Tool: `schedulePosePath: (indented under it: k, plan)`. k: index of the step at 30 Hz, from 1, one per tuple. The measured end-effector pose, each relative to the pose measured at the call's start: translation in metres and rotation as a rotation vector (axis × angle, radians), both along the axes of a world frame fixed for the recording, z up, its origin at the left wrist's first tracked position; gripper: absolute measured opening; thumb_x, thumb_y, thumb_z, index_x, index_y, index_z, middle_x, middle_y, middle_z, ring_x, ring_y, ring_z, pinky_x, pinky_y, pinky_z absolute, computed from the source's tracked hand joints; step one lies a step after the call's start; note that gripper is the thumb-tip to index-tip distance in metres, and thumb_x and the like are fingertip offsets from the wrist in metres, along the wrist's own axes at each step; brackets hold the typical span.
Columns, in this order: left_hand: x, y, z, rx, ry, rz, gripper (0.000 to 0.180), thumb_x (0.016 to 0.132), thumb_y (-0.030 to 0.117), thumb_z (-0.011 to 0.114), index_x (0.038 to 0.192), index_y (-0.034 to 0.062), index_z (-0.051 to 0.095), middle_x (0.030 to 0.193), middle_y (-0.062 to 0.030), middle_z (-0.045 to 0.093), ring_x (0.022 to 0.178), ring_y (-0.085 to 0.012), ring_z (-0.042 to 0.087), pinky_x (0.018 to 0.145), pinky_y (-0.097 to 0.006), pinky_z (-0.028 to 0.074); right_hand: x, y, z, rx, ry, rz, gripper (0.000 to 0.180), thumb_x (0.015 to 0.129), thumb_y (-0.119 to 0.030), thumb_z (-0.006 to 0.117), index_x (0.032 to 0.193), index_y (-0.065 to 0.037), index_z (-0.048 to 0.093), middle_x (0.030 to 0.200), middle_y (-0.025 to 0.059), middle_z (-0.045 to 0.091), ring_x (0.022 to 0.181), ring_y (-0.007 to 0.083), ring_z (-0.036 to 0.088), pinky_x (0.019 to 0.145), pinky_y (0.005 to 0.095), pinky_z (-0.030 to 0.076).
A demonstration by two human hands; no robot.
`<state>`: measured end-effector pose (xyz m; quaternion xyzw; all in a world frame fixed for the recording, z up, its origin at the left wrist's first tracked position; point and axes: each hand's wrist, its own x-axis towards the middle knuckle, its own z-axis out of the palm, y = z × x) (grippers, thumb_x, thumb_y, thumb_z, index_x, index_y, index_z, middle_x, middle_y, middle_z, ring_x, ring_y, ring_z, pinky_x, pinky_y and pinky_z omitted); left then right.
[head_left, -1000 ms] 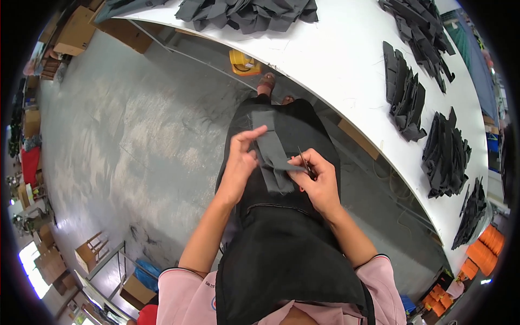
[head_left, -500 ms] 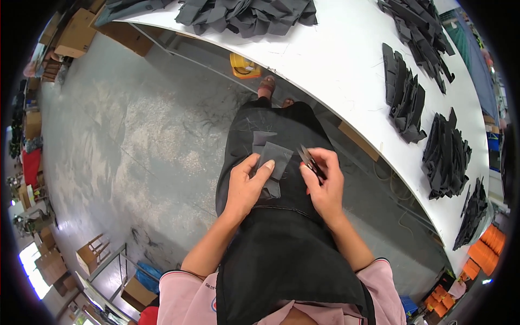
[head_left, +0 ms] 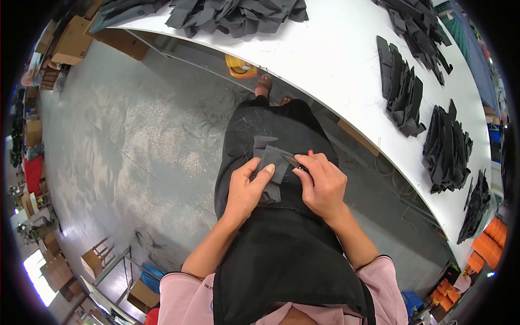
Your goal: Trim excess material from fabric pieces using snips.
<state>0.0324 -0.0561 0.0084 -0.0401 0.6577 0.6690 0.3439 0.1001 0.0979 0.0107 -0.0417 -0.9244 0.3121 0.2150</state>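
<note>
Above my lap, my left hand (head_left: 246, 187) pinches a dark grey fabric piece (head_left: 275, 158) between thumb and fingers. More of the grey cloth shows above and below that hand. My right hand (head_left: 325, 183) is closed around small thread snips (head_left: 293, 161), mostly hidden by the fingers. The blades point left and meet the right edge of the fabric; whether they are closed on a thread is too small to tell. Loose threads (head_left: 257, 125) cling to the black apron (head_left: 287, 254) over my legs.
A white table (head_left: 325, 59) curves along the front and right, bearing several dark fabric bundles (head_left: 447, 149). Beneath it stand a yellow container (head_left: 238, 66) and metal framing. Cardboard boxes (head_left: 73, 40) and a wooden stool (head_left: 97, 254) stand on the left. Orange bundles (head_left: 490, 238) lie at far right.
My right hand has turned and moved slightly left, bringing the snips from apart to the fabric's edge. The left hand keeps its hold, nearly still. The view has shifted slightly.
</note>
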Motion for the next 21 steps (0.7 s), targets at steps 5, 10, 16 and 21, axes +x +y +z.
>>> schedulePosePath:
  k: [5, 10, 16, 21]
  plan:
    - [0.003, -0.004, -0.013, 0.029, -0.055, 0.026, 0.021, 0.087, 0.014, 0.061, 0.073, 0.0011, 0.051, 0.07, 0.0066, 0.044, 0.066, -0.0017, 0.036, 0.055, -0.022, 0.031, 0.003, -0.005, 0.003, -0.121, 0.033, -0.069, 0.026, 0.071, -0.003, 0.07, 0.096, -0.004, 0.063, 0.084, 0.0085, 0.061, 0.063, 0.0239, 0.059, 0.054, 0.031, 0.047]
    - [0.007, -0.001, -0.021, -0.019, 0.153, 0.033, 0.022, 0.083, 0.011, 0.064, 0.074, -0.0033, 0.049, 0.071, 0.0005, 0.042, 0.066, -0.006, 0.037, 0.057, -0.024, 0.032, 0.0, -0.008, 0.001, -0.101, 0.026, -0.052, 0.028, 0.07, -0.002, 0.072, 0.096, -0.003, 0.064, 0.082, 0.009, 0.058, 0.063, 0.0239, 0.059, 0.057, 0.0303, 0.048]
    - [0.008, 0.0, -0.017, -0.063, 0.237, 0.026, 0.022, 0.081, 0.01, 0.065, 0.076, -0.0057, 0.05, 0.072, -0.0039, 0.042, 0.066, -0.01, 0.04, 0.059, -0.026, 0.034, -0.008, -0.015, 0.007, -0.059, -0.028, -0.052, 0.029, 0.069, 0.001, 0.073, 0.097, -0.003, 0.064, 0.083, 0.0108, 0.057, 0.064, 0.0235, 0.061, 0.053, 0.0295, 0.049]
    - [0.011, 0.0, -0.02, -0.029, 0.217, 0.031, 0.022, 0.081, 0.01, 0.065, 0.076, -0.0058, 0.051, 0.072, -0.0038, 0.042, 0.066, -0.0103, 0.04, 0.059, -0.026, 0.034, -0.009, -0.015, 0.002, -0.121, -0.021, 0.001, 0.028, 0.069, 0.0, 0.072, 0.095, -0.002, 0.063, 0.081, 0.0101, 0.055, 0.062, 0.0227, 0.06, 0.054, 0.0298, 0.049]
